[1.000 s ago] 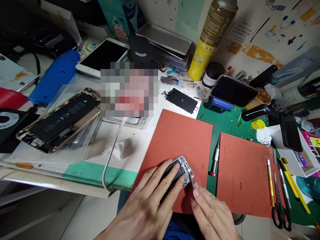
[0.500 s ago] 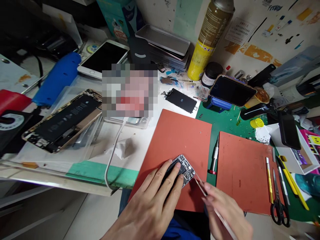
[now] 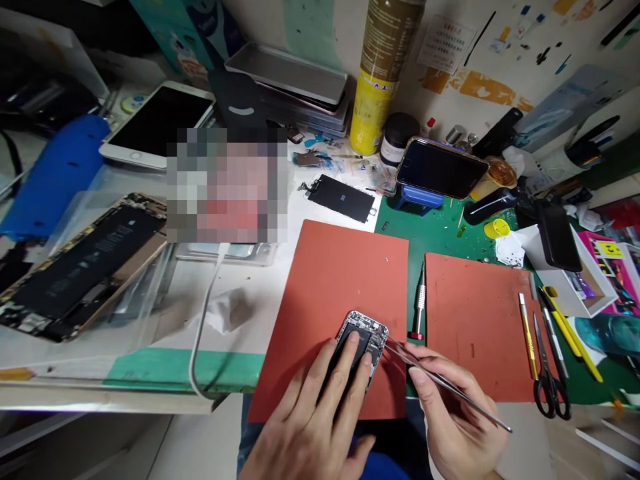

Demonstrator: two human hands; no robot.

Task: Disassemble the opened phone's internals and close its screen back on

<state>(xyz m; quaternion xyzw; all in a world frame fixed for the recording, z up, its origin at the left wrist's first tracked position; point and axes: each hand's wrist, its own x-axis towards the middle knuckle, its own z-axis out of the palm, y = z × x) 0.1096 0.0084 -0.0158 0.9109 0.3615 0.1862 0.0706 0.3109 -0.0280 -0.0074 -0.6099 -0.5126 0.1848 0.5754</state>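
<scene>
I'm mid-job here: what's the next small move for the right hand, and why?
I'd probably ease the tweezers slightly left, over the edge of the opened phone: the right hand holds them with tips close by that edge, contact unclear, while the left hand has fingers across the phone, which should steady it.

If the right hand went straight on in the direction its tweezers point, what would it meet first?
Most likely the near edge of the opened phone: the tips of the tweezers in the right hand point at it, very close. Whether they touch, I cannot tell.
</scene>
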